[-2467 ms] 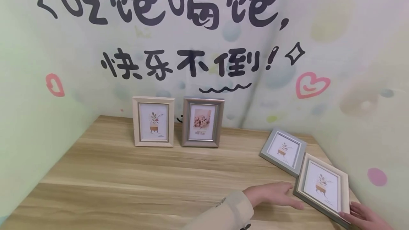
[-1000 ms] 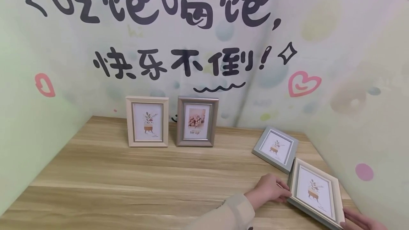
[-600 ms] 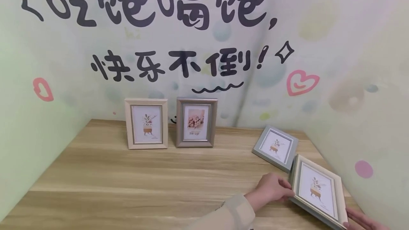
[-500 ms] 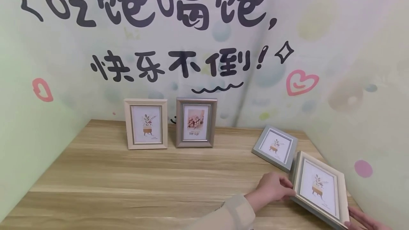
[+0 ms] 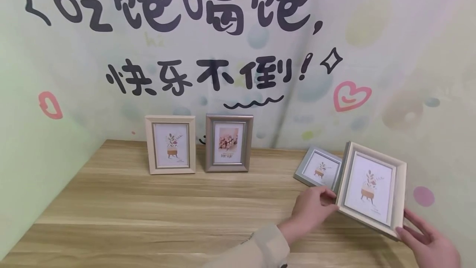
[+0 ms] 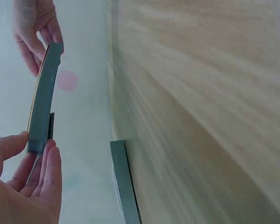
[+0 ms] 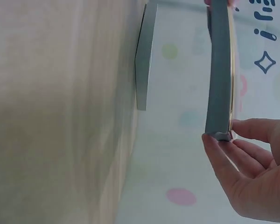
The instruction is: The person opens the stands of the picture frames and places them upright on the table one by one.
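A cream picture frame (image 5: 399,193) with a potted-plant print is held up off the table between my two hands. My left hand (image 5: 308,212) pinches its lower left corner, thumb in front and fingers behind. At the lower right corner my right hand (image 5: 431,239) grips it the same way. Both wrist views show the frame's grey-green edge (image 6: 43,98) raised above the wood, with the hands at opposite ends. Behind it a blue-grey picture frame (image 5: 305,171) lies face up on the table, its right part hidden by the held one.
Toward the back of the wood-grain table (image 5: 178,206) stand a second cream picture frame (image 5: 149,148) and a brownish-grey picture frame (image 5: 250,144), both upright. Behind them rises a cloth backdrop (image 5: 297,115) with large black lettering, and it also borders the table's sides.
My left hand has gone from beside the cream frame to pinching its corner. Both hands have raised that frame off the table and tilted it more upright, so it now overlaps the blue-grey one.
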`<control>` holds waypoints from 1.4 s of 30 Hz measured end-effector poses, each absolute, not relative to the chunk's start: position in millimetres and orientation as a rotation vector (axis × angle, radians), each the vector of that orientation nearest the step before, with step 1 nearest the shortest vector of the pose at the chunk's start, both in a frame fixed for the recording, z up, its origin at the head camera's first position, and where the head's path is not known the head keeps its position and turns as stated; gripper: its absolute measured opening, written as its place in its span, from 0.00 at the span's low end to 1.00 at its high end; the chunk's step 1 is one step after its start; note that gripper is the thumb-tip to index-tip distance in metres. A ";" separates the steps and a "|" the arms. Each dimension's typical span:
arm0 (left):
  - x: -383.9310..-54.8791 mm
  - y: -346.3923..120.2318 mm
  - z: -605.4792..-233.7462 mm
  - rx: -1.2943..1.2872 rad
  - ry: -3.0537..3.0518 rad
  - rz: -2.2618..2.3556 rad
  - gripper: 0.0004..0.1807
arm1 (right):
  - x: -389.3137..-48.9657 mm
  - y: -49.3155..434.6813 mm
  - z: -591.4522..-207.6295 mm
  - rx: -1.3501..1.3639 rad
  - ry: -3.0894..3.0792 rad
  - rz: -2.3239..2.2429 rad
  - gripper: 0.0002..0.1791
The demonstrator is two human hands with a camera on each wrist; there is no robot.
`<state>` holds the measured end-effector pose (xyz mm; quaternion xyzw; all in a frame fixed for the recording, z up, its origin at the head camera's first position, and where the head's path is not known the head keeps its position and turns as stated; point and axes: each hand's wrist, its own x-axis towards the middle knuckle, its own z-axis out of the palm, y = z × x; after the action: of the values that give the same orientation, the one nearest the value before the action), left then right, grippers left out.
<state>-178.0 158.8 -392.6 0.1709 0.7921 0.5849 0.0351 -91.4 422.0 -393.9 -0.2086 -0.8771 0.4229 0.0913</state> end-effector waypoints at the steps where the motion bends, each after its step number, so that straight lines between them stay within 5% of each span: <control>1: -180.2 155.7 -391.3 0.532 2.430 1.828 0.11 | -95.6 414.3 -389.4 -0.591 -2.584 1.183 0.38; 14: -207.1 108.1 -384.5 0.600 2.492 2.021 0.14 | -164.5 354.5 -369.3 -0.299 -2.108 1.584 0.22; 23: -211.6 56.2 -389.9 0.663 2.758 1.769 0.26 | -200.4 314.9 -380.8 -0.133 -2.208 1.704 0.11; 29: -209.1 26.1 -394.5 0.647 2.895 1.518 0.22 | -224.8 285.0 -386.4 -0.140 -2.421 1.615 0.25; 42: -210.4 -9.0 -409.7 0.642 2.905 1.346 0.10 | -261.0 251.8 -412.2 0.065 -2.496 1.619 0.20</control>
<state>-210.4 -9.0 -409.7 0.1961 0.8879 0.4115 -0.0620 -261.0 251.8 -412.2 0.0217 -0.8360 0.5421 0.0829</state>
